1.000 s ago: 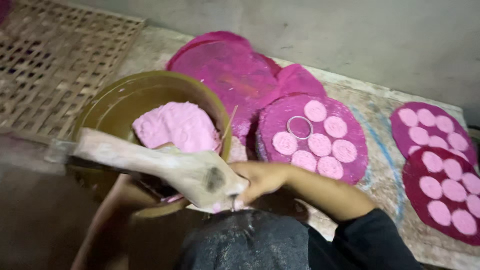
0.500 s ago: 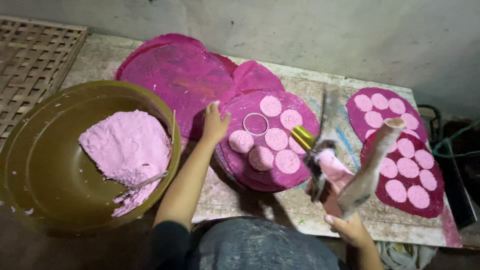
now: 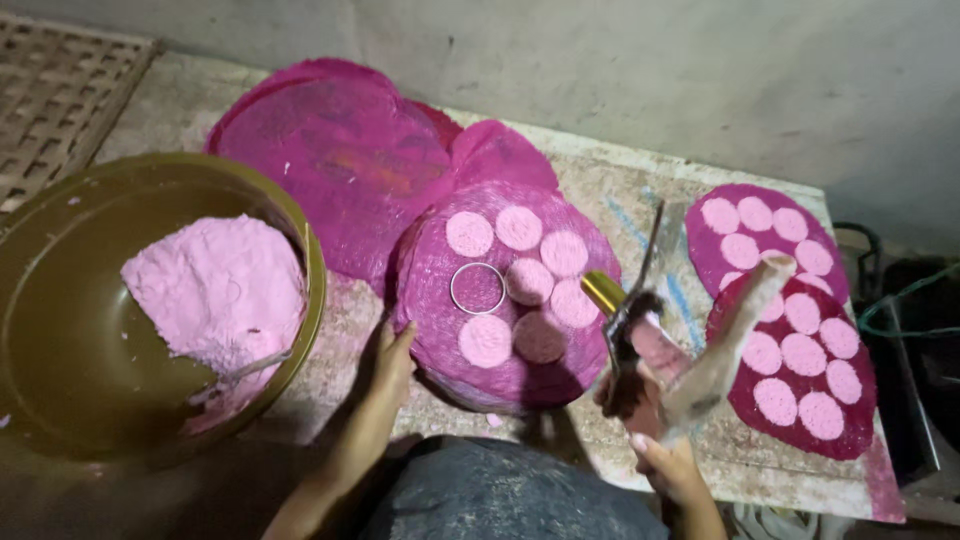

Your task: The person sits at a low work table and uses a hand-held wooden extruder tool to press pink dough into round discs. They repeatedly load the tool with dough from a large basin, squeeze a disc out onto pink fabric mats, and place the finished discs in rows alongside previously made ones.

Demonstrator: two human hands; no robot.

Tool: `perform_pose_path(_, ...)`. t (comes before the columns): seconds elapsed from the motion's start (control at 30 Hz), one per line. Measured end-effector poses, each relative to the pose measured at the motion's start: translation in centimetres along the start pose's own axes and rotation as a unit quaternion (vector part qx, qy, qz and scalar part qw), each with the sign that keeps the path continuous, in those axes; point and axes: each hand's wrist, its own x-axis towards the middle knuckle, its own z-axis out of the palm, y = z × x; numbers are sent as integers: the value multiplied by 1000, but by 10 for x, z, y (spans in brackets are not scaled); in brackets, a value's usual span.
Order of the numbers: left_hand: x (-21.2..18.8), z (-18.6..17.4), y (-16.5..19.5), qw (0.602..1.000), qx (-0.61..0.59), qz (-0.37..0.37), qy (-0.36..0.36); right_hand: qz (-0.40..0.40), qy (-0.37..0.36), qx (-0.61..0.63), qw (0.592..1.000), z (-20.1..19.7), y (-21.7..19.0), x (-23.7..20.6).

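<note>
1. The left hand [image 3: 392, 362] is resting open-fingered against the edge of the round magenta mat [image 3: 505, 295] on the table [image 3: 640, 190].
2. The right hand [image 3: 668, 462] is gripping a dough-caked scoop [image 3: 700, 350], raised beside that mat.

No packages, labels, signs or screens show anywhere in this view.
</note>
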Motion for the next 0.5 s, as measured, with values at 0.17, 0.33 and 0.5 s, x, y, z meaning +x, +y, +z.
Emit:
perform_pose_path(0.17,-16,-17,-36,987,142,59,-37,12,-72,-15,997,31,-21,23)
perform_pose_path(0.33,-39,-9,-31,916,323,234,36,-153,-218,-89,960,73,-63,37)
perform_pose_path(0.5,4,29,41,947,-182,85,-252,-19,-431,-39,901,86,-85,56)
